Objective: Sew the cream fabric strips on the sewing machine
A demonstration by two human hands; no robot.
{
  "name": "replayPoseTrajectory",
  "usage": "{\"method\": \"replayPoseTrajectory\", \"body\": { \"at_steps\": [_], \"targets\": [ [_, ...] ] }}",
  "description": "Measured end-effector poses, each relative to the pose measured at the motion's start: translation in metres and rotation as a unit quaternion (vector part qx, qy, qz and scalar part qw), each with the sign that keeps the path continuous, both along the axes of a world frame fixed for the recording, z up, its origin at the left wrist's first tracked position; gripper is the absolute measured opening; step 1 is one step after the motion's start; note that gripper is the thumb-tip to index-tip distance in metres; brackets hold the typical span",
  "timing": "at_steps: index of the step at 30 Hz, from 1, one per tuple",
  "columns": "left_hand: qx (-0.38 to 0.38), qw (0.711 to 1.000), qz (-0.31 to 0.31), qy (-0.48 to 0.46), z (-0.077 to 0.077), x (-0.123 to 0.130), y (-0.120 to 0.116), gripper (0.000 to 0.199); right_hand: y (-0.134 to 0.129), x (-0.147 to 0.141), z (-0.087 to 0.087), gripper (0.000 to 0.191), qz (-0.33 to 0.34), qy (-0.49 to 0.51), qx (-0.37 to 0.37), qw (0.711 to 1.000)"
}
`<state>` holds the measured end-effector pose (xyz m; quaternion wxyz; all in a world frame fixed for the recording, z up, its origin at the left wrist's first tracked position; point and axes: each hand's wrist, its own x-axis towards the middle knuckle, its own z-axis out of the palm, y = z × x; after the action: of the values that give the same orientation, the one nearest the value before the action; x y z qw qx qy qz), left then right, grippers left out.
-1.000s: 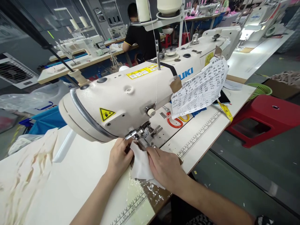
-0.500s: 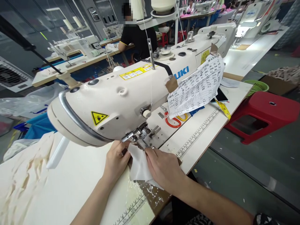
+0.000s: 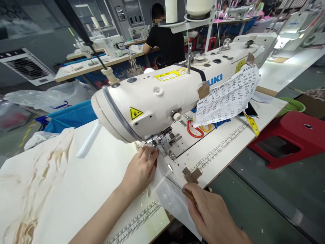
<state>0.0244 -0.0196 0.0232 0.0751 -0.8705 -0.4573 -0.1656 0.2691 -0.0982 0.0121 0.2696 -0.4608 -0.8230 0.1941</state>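
Note:
A white JUKI sewing machine [image 3: 142, 101] stands in front of me. Close to its presser foot area [image 3: 162, 140], my left hand [image 3: 141, 167] has its fingers bent together on a piece of white fabric [image 3: 170, 195]. The fabric runs from the machine down over the table's front edge. My right hand [image 3: 209, 210] is closed around the brown handle of an awl [image 3: 189, 195], whose thin metal shaft points up and left over the fabric. The fingertips of my left hand are partly hidden at the machine.
Red-handled scissors [image 3: 195, 130] lie behind the needle area, beneath a handwritten paper sheet [image 3: 228, 96]. A yellow tape measure [image 3: 252, 123] hangs at the table edge by a red stool [image 3: 291, 135]. Cream fabric pieces [image 3: 30, 200] lie at left. A person [image 3: 166, 44] sits at another table.
My right hand has left the fabric, moved down and right, and now holds an awl. My left hand stays by the presser foot. The view has shifted, with the machine further right.

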Motion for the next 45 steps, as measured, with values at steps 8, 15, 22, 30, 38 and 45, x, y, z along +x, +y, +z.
{"method": "replayPoseTrajectory", "body": {
  "at_steps": [8,15,22,30,38,45],
  "targets": [
    [0.003,0.998,0.055,-0.043,-0.018,0.015,-0.015,0.041,0.004,0.012,0.001,0.035,0.021,-0.066,0.061,0.996],
    [-0.022,0.997,0.038,-0.071,-0.021,0.008,-0.017,0.045,0.005,0.013,0.001,0.035,0.027,-0.089,0.049,0.994],
    [0.006,0.998,0.047,-0.038,-0.024,0.014,-0.017,0.047,0.014,0.005,0.009,0.036,0.026,-0.125,0.019,0.992],
    [0.008,0.996,0.084,-0.018,-0.022,0.019,-0.02,0.048,0.023,0.002,0.011,0.033,0.03,-0.161,0.016,0.986],
    [0.011,0.998,0.067,0.002,-0.026,0.021,-0.028,0.051,0.033,-0.011,0.018,0.029,0.024,-0.189,-0.01,0.982],
    [0.004,0.999,0.054,-0.006,-0.022,0.022,-0.032,0.049,0.036,-0.018,0.024,0.03,0.045,-0.196,0.021,0.979]
  ]
}}
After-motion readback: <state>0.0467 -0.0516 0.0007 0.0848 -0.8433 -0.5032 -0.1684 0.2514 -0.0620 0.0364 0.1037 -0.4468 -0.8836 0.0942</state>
